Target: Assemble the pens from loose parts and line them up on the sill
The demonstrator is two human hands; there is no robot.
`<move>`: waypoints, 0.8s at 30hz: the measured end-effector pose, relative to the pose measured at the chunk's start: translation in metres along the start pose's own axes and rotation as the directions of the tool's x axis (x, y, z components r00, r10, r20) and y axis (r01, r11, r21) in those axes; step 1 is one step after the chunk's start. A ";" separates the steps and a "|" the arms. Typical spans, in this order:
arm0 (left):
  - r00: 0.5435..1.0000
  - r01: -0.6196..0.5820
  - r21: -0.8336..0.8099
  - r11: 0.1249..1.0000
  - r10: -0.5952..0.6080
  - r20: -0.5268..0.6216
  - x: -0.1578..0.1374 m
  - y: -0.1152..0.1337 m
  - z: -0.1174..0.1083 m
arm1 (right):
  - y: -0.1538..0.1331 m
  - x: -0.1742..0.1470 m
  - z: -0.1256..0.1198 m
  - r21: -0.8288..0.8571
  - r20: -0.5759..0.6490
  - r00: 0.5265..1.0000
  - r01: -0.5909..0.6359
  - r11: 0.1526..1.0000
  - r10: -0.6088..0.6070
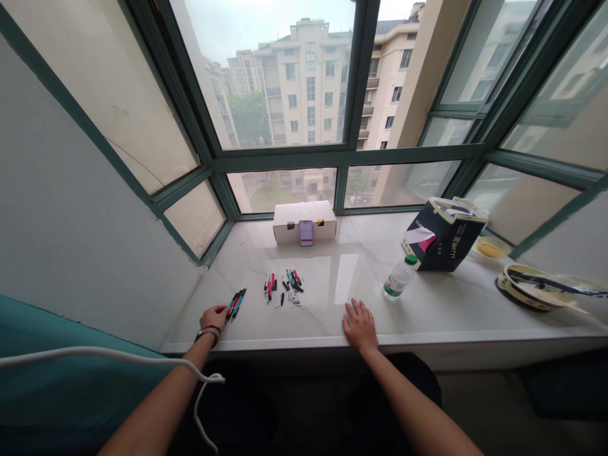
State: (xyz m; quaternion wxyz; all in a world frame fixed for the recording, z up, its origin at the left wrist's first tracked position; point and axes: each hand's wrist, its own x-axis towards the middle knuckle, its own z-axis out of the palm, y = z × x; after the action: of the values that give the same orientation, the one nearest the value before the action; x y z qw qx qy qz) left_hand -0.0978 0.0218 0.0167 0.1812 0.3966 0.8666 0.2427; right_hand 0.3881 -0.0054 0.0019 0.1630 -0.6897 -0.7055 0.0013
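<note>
At the left of the sill, my left hand (216, 318) has its fingers drawn together at the lower end of a small row of pens (237, 303), gripping one. These pens lie side by side on a slant, with black, red and teal barrels. My right hand (360, 324) lies palm down near the front edge, fingers extended, holding nothing. Between the hands are loose pen parts: one cluster (270, 285) with black and red barrels, and a more scattered pile (292, 282) of barrels, black grips and thin pale pieces too small to tell apart.
A white box (304, 218) stands by the window with a purple phone-like object (306, 233) against its front. Right of my right hand are a green-capped bottle (399, 278), a dark paper bag (444, 235), a yellowish bowl (492, 247) and a cream-and-navy item (527, 288). A white cable (118, 354) crosses the lower left.
</note>
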 end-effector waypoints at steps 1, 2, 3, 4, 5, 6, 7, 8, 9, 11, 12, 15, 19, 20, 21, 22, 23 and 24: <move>1.000 -0.006 0.011 1.000 0.006 0.010 0.000 0.000 0.000 | 0.000 0.000 0.000 -0.001 0.002 1.000 0.000 1.000 0.000; 1.000 -0.014 0.020 1.000 0.014 0.016 0.000 0.000 -0.001 | 0.000 0.000 0.000 -0.003 0.006 1.000 0.000 1.000 0.001; 1.000 -0.022 0.026 0.999 0.022 0.017 0.000 0.000 -0.001 | 0.000 0.000 -0.001 -0.005 0.009 1.000 -0.001 1.000 0.001; 0.999 -0.028 0.030 0.999 0.027 0.017 0.000 0.001 -0.001 | 0.000 0.000 -0.001 -0.008 0.010 1.000 -0.001 1.000 0.001; 0.999 -0.031 0.035 0.999 0.030 0.016 0.001 0.001 -0.002 | 0.000 0.000 -0.001 -0.010 0.009 1.000 0.000 1.000 0.000; 0.999 -0.031 0.040 0.999 0.030 0.013 0.001 0.001 -0.002 | 0.000 0.000 0.000 -0.012 0.006 1.000 0.001 1.000 -0.001; 1.000 -0.029 0.044 0.999 0.029 0.010 0.001 0.001 -0.003 | 0.001 0.000 0.000 -0.014 0.000 1.000 0.003 1.000 -0.003; 1.000 -0.029 0.047 0.998 0.029 0.007 0.002 0.001 -0.003 | 0.001 0.000 0.000 -0.015 -0.006 1.000 0.007 1.000 -0.007; 1.000 -0.029 0.051 0.998 0.029 0.003 0.002 0.001 -0.004 | 0.001 0.000 0.000 -0.016 -0.012 1.000 0.010 1.000 -0.010; 1.000 -0.028 0.056 0.998 0.028 -0.006 0.003 0.001 -0.007 | 0.001 0.000 0.001 -0.018 -0.018 1.000 0.015 1.000 -0.015; 1.000 -0.027 0.059 0.998 0.027 -0.010 0.003 0.000 -0.008 | 0.001 0.000 0.001 -0.019 -0.019 1.000 0.018 1.000 -0.018; 0.999 -0.043 0.054 0.998 0.044 -0.015 0.001 -0.002 -0.011 | 0.001 0.000 0.001 -0.018 -0.022 1.000 0.020 1.000 -0.020; 0.990 -0.136 0.036 0.990 0.135 0.032 -0.004 -0.006 -0.010 | 0.001 0.000 0.001 -0.013 -0.024 1.000 0.015 1.000 -0.016; 0.987 -0.157 0.042 0.987 0.155 0.050 -0.006 -0.007 -0.009 | 0.001 0.000 0.001 -0.011 -0.023 1.000 0.014 1.000 -0.015; 0.984 -0.170 0.053 0.984 0.166 0.063 -0.007 -0.008 -0.008 | 0.001 0.000 0.001 -0.010 -0.022 1.000 0.013 1.000 -0.014; 0.983 -0.176 0.065 0.982 0.171 0.068 -0.008 -0.008 -0.006 | 0.001 0.000 0.001 -0.009 -0.021 1.000 0.012 1.000 -0.012; 0.982 -0.180 0.073 0.981 0.176 0.064 -0.010 -0.007 -0.005 | 0.001 0.000 0.001 -0.007 -0.021 1.000 0.011 1.000 -0.011; 0.982 -0.188 0.075 0.979 0.185 0.047 -0.011 -0.005 -0.004 | 0.001 0.000 0.001 -0.006 -0.021 1.000 0.010 1.000 -0.010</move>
State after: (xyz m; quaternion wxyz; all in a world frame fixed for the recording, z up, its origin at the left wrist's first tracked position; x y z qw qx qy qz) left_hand -0.0959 0.0090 0.0182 0.1591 0.4875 0.8308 0.2164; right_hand 0.3890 -0.0051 0.0003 0.1683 -0.6867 -0.7071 -0.0091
